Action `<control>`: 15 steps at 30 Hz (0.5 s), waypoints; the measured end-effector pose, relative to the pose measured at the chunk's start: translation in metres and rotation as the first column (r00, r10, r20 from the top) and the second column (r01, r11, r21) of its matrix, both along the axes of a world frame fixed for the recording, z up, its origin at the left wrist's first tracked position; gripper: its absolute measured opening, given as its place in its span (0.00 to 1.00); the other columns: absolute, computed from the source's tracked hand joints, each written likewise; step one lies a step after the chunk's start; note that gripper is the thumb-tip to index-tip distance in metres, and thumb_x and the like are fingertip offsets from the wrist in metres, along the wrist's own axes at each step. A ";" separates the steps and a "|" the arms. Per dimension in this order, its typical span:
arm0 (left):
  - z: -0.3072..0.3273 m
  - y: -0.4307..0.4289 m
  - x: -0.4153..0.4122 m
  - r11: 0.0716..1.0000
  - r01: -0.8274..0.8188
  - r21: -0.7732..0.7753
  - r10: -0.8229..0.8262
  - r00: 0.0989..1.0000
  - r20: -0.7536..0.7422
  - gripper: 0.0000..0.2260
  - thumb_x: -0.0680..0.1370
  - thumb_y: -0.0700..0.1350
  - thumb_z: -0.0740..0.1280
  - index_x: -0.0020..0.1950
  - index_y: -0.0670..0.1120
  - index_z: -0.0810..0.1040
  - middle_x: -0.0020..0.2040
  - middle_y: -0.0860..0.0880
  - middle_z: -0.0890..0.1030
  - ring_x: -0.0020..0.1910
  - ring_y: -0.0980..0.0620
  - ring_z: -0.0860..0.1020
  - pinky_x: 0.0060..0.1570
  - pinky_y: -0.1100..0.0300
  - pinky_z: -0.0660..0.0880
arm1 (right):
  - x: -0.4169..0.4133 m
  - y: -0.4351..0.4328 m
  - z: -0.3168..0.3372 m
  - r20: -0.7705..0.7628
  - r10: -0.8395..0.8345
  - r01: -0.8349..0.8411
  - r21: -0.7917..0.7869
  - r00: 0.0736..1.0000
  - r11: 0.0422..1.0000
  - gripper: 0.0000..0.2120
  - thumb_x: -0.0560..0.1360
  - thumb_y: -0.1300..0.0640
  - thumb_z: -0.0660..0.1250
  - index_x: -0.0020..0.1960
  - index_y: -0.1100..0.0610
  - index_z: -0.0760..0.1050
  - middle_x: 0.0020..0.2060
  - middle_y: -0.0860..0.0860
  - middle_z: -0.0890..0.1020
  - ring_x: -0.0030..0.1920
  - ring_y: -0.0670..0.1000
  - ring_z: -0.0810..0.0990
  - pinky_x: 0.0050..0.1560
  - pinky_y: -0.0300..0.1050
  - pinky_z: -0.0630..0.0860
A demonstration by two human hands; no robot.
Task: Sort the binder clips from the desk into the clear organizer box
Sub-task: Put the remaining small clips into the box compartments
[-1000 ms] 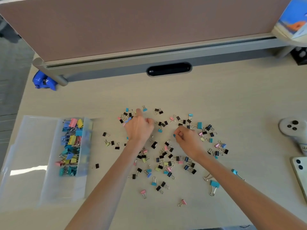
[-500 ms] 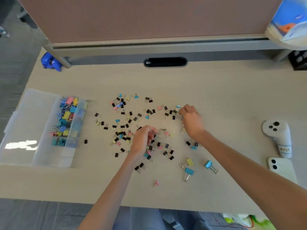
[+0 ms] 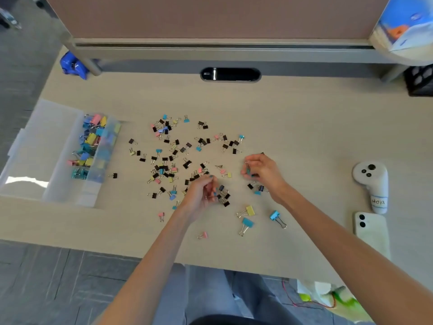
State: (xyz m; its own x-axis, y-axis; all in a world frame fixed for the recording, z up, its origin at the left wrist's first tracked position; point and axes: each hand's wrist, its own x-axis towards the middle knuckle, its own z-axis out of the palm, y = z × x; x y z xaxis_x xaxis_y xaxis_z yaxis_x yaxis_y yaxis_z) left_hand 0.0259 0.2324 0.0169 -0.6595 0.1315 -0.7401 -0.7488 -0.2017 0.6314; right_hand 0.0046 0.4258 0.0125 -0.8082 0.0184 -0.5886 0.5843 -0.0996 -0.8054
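My right grip (image 3: 262, 171) has come back from the far side of the binder clips (image 3: 164, 170) on the desk (image 3: 304, 127) and now pinches one teal clip (image 3: 248, 171), ready for the clear organizer box (image 3: 54, 127) far to my left. My left grip (image 3: 200, 195) has moved nearer, fingers curled; I cannot tell if it holds any

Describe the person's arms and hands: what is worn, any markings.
The left forearm and right forearm are bare to the frame edge: no sleeve, watch or bracelet. The left hand and right hand are ungloved, with no ring visible. A teal fleck at one left fingertip may be nail polish.
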 end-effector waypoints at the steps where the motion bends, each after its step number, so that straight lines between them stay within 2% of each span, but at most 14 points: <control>1: 0.001 0.001 0.004 1.000 0.013 0.009 -0.013 1.000 -0.012 0.10 0.81 0.38 0.55 0.45 0.43 0.74 0.32 0.48 0.72 0.29 0.54 0.69 0.24 0.65 0.68 | 0.008 0.003 0.004 0.050 -0.023 0.028 -0.098 0.998 0.995 0.17 0.70 0.74 0.56 0.55 0.64 0.73 0.42 0.58 0.78 0.41 0.54 0.80 0.43 0.43 0.80; 3: 0.000 0.004 0.012 0.999 0.038 0.007 -0.038 0.999 -0.022 0.10 0.80 0.35 0.54 0.50 0.41 0.75 0.34 0.47 0.74 0.29 0.54 0.70 0.25 0.65 0.70 | 0.022 0.008 0.006 0.097 -0.013 0.027 -0.148 0.995 0.989 0.18 0.68 0.75 0.53 0.50 0.63 0.74 0.41 0.58 0.78 0.37 0.54 0.77 0.38 0.43 0.77; 5: -0.001 0.010 0.020 0.996 0.074 -0.055 -0.075 0.997 -0.024 0.11 0.79 0.33 0.55 0.52 0.41 0.76 0.35 0.47 0.75 0.30 0.54 0.70 0.27 0.65 0.69 | 0.037 0.012 0.007 0.091 0.049 -0.046 -0.037 0.995 0.998 0.17 0.68 0.75 0.54 0.48 0.63 0.76 0.38 0.56 0.77 0.36 0.51 0.74 0.35 0.39 0.74; 7: -0.003 0.020 0.029 0.964 0.156 -0.218 -0.171 0.984 -0.052 0.10 0.78 0.34 0.58 0.51 0.42 0.77 0.37 0.48 0.75 0.31 0.55 0.68 0.28 0.66 0.65 | 0.051 0.019 0.004 0.074 0.088 -0.095 0.101 0.993 0.990 0.15 0.69 0.74 0.57 0.46 0.61 0.78 0.37 0.52 0.78 0.37 0.48 0.74 0.33 0.35 0.71; 8: -0.005 0.025 0.033 0.924 0.203 -0.324 -0.239 0.968 -0.073 0.08 0.78 0.35 0.60 0.51 0.43 0.77 0.38 0.48 0.75 0.32 0.55 0.68 0.29 0.66 0.65 | 0.058 0.022 0.001 0.051 0.119 -0.126 0.187 0.992 0.974 0.14 0.70 0.73 0.60 0.45 0.58 0.79 0.38 0.49 0.78 0.40 0.47 0.74 0.36 0.34 0.71; 10: -0.007 0.034 0.043 0.766 0.313 -0.562 -0.460 0.877 -0.138 0.06 0.76 0.43 0.67 0.52 0.47 0.77 0.42 0.51 0.76 0.37 0.55 0.73 0.37 0.63 0.68 | 0.072 0.031 -0.007 0.020 0.243 -0.228 0.430 0.970 0.874 0.11 0.70 0.67 0.64 0.44 0.53 0.78 0.40 0.46 0.79 0.44 0.46 0.76 0.41 0.37 0.70; 11: -0.008 0.036 0.049 0.630 0.359 -0.689 -0.607 0.781 -0.149 0.09 0.74 0.47 0.69 0.52 0.50 0.75 0.43 0.52 0.76 0.40 0.56 0.74 0.39 0.62 0.69 | 0.079 0.035 -0.010 0.035 0.305 -0.272 0.561 0.952 0.782 0.09 0.70 0.64 0.67 0.44 0.52 0.77 0.41 0.46 0.78 0.43 0.47 0.76 0.40 0.38 0.69; 13: -0.012 0.041 0.060 0.325 0.334 -0.885 -0.828 0.553 -0.095 0.15 0.72 0.54 0.70 0.54 0.52 0.71 0.46 0.55 0.75 0.41 0.55 0.76 0.41 0.58 0.72 | 0.093 0.042 -0.015 0.071 0.378 -0.299 0.751 0.923 0.588 0.09 0.69 0.57 0.70 0.48 0.52 0.74 0.44 0.46 0.76 0.44 0.49 0.76 0.41 0.41 0.69; 15: -0.015 0.049 0.071 0.134 0.245 -0.960 -0.912 0.409 -0.023 0.21 0.72 0.61 0.67 0.55 0.49 0.67 0.50 0.54 0.74 0.40 0.51 0.77 0.39 0.56 0.73 | 0.104 0.045 -0.018 0.111 0.425 -0.318 0.830 0.898 0.457 0.16 0.69 0.50 0.72 0.52 0.54 0.71 0.49 0.47 0.74 0.47 0.51 0.77 0.44 0.44 0.72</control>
State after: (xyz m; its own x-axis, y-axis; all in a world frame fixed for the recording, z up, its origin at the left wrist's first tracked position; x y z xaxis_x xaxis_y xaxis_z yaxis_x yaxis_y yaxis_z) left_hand 0.0973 0.2810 0.0020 -0.8882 0.3325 -0.3169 0.1993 0.9005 0.3864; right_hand 0.1088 0.4710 -0.0053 -0.9099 0.1251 -0.3956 0.3134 0.8321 -0.4577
